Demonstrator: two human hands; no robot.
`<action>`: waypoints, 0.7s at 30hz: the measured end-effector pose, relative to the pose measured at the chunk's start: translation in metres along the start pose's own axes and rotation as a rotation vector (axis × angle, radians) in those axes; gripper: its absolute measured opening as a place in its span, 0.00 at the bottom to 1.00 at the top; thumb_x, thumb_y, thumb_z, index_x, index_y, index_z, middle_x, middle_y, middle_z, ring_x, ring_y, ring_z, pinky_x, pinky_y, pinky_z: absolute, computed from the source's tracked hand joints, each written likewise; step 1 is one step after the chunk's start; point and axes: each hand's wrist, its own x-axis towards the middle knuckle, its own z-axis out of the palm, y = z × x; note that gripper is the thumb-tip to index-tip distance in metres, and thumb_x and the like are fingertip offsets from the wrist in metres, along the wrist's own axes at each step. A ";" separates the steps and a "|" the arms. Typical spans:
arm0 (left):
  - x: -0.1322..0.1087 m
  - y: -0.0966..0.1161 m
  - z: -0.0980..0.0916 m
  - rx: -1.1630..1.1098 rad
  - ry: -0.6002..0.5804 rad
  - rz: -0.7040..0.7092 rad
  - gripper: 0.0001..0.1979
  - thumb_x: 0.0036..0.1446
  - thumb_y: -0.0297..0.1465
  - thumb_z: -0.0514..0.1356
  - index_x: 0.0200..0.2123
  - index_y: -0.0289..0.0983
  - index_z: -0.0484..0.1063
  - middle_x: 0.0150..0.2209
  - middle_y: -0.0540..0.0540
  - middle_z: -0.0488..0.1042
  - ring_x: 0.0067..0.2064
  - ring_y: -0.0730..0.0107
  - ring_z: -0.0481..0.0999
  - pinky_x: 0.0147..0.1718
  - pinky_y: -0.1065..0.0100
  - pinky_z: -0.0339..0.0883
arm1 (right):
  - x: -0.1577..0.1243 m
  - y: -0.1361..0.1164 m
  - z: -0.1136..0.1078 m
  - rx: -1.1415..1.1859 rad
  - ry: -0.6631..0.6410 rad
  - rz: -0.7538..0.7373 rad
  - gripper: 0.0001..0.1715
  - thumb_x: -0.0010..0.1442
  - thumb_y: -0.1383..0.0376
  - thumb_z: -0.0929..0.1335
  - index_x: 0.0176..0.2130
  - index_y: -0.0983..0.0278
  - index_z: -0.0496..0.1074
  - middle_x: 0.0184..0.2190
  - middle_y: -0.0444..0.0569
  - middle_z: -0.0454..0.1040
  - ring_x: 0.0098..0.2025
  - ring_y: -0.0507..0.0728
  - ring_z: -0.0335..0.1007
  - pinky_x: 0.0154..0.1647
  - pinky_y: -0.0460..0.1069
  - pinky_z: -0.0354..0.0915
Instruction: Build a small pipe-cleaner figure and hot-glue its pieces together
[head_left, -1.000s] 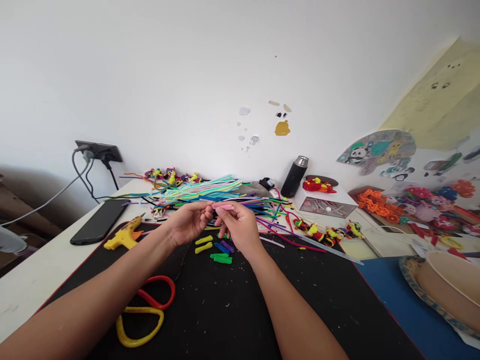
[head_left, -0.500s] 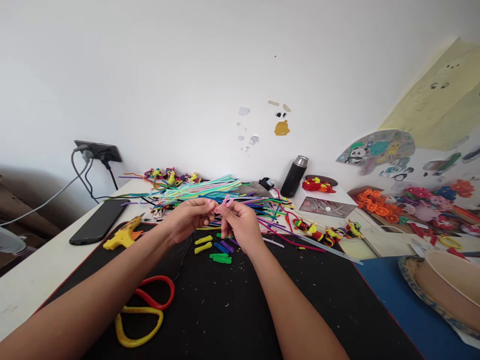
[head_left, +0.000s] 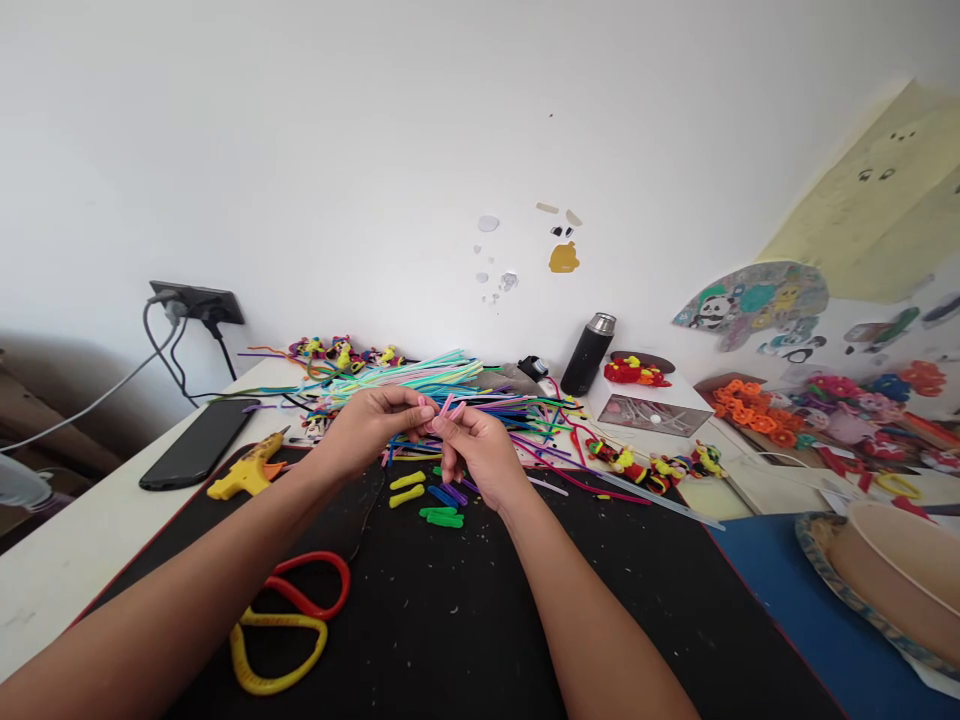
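Both of my hands meet above the far part of the black mat (head_left: 450, 640), pinching short pink pipe cleaner pieces (head_left: 448, 406). My left hand (head_left: 379, 425) has its thumb and forefinger closed on the pink pipe cleaner from the left. From the right, my right hand (head_left: 480, 450) grips it too, and pink ends stick up past the fingertips. Below them on the mat lie folded yellow pipe cleaners (head_left: 406, 496), green ones (head_left: 442, 517), and blue and purple ones (head_left: 448, 495). A heap of long pipe cleaners (head_left: 420, 377) spreads out behind my hands.
Scissors with red and yellow handles (head_left: 277, 655) lie partly under my left forearm. A yellow glue gun (head_left: 247, 472) and a phone (head_left: 196, 443) are at left. A black bottle (head_left: 589, 355), a white box (head_left: 652, 405) and small pipe cleaner figures (head_left: 664, 468) stand at right.
My left hand has shifted slightly, its fingers drawing closer around the pink pipe cleaner. The pink ends show a little differently between the fingertips. The things on the table have not moved.
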 end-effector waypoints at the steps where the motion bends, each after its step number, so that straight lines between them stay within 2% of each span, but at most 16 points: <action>1: 0.000 0.000 0.000 0.013 0.001 0.001 0.18 0.44 0.45 0.78 0.28 0.37 0.84 0.29 0.45 0.80 0.30 0.68 0.74 0.30 0.70 0.70 | 0.000 0.000 0.000 -0.005 0.001 0.000 0.25 0.57 0.45 0.76 0.35 0.63 0.74 0.15 0.37 0.70 0.15 0.50 0.67 0.15 0.42 0.55; 4: 0.003 -0.004 -0.001 -0.022 -0.004 -0.020 0.19 0.43 0.45 0.78 0.28 0.36 0.83 0.28 0.46 0.80 0.30 0.68 0.74 0.30 0.70 0.70 | 0.000 0.000 0.001 -0.006 0.021 -0.013 0.25 0.57 0.44 0.75 0.34 0.63 0.73 0.15 0.38 0.70 0.14 0.50 0.66 0.15 0.42 0.54; 12: 0.006 -0.008 -0.002 -0.286 0.039 -0.204 0.22 0.34 0.45 0.82 0.23 0.35 0.81 0.25 0.48 0.77 0.27 0.74 0.72 0.28 0.74 0.67 | 0.004 0.005 0.001 0.024 0.078 -0.052 0.28 0.57 0.42 0.75 0.34 0.64 0.75 0.18 0.40 0.72 0.14 0.49 0.67 0.13 0.42 0.55; 17: 0.007 -0.010 -0.004 -0.255 0.054 -0.192 0.22 0.34 0.45 0.82 0.23 0.36 0.81 0.24 0.49 0.77 0.27 0.74 0.73 0.28 0.74 0.68 | 0.003 0.003 0.000 0.051 0.137 -0.081 0.28 0.58 0.42 0.74 0.31 0.63 0.72 0.18 0.41 0.72 0.14 0.49 0.67 0.13 0.42 0.54; 21: 0.008 -0.016 -0.005 -0.158 -0.010 -0.168 0.21 0.39 0.47 0.80 0.27 0.36 0.83 0.26 0.47 0.80 0.29 0.70 0.76 0.30 0.71 0.69 | 0.003 0.001 0.000 0.056 0.157 -0.086 0.27 0.59 0.43 0.74 0.37 0.64 0.76 0.18 0.39 0.71 0.14 0.48 0.66 0.13 0.42 0.53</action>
